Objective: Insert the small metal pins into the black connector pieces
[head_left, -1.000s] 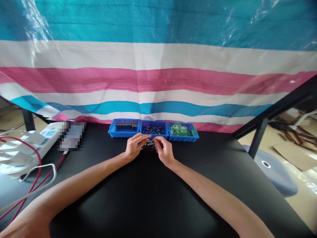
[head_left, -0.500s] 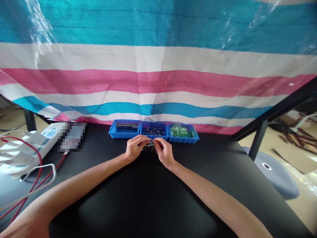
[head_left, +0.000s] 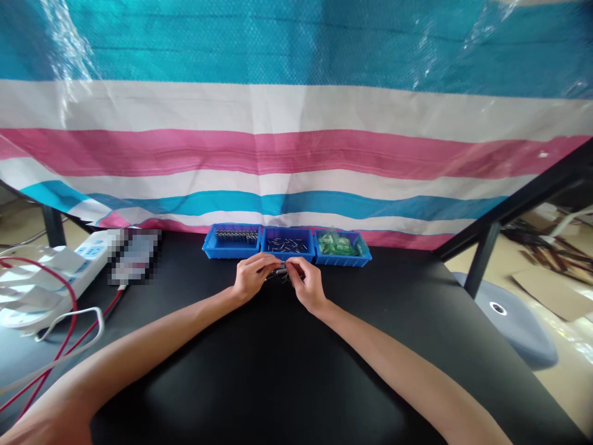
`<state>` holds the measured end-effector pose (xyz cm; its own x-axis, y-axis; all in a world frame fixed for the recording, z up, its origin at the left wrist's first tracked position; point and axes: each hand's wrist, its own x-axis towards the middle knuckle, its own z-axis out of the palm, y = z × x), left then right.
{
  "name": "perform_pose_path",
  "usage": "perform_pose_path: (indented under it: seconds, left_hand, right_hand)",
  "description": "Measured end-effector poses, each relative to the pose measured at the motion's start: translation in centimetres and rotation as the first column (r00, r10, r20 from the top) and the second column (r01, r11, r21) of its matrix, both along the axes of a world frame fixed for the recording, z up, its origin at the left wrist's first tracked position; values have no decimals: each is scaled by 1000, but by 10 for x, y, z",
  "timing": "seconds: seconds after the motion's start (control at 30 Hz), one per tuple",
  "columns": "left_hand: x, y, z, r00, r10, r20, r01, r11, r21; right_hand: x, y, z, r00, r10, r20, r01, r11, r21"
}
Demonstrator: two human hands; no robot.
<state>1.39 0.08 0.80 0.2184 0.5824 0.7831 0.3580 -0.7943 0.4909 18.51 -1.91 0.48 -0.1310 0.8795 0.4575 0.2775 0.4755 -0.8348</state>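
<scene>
In the head view my left hand (head_left: 251, 275) and my right hand (head_left: 307, 284) face each other over the black table, just in front of the blue bins. Both are closed in a pinch around a small silver metal part (head_left: 280, 266) between the fingertips. Its exact kind is too small to make out. Under the fingers lie some thin metal pins or screws (head_left: 284, 279), partly hidden by my hands. Nearest to my hands is the middle blue bin (head_left: 311, 254), which contains many loose thin metal pieces (head_left: 288, 244).
A left blue bin (head_left: 231, 253) holds rows of metal cylinders; a right blue bin (head_left: 345, 259) holds green plastic packets (head_left: 338, 243). At left, a white power strip (head_left: 95, 247), cables (head_left: 74, 296) and a blurred-out device (head_left: 136, 256). Behind hangs a striped sheet (head_left: 278, 151).
Both hands keep nearly the same pinch around the small metal part. The whole view shifts very slightly; the bins and other things stay in place.
</scene>
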Motion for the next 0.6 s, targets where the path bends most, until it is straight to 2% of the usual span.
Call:
perform_pose_path:
  seconds: [0.37,0.5,0.6]
  left_hand:
    - [0,0,1,1000,9,-13,-9,1000,-4]
    - [0,-1,-1,997,-34,-70,36,999,32]
    - [0,-1,-2,999,13,-45,-12,999,32]
  right_hand:
    - [0,-1,2,1000,-18,18,19,1000,-5]
    - [0,-1,2,1000,-17,11,18,1000,-2]
    - [1,-1,2,1000,-26,0,26,1000,-2]
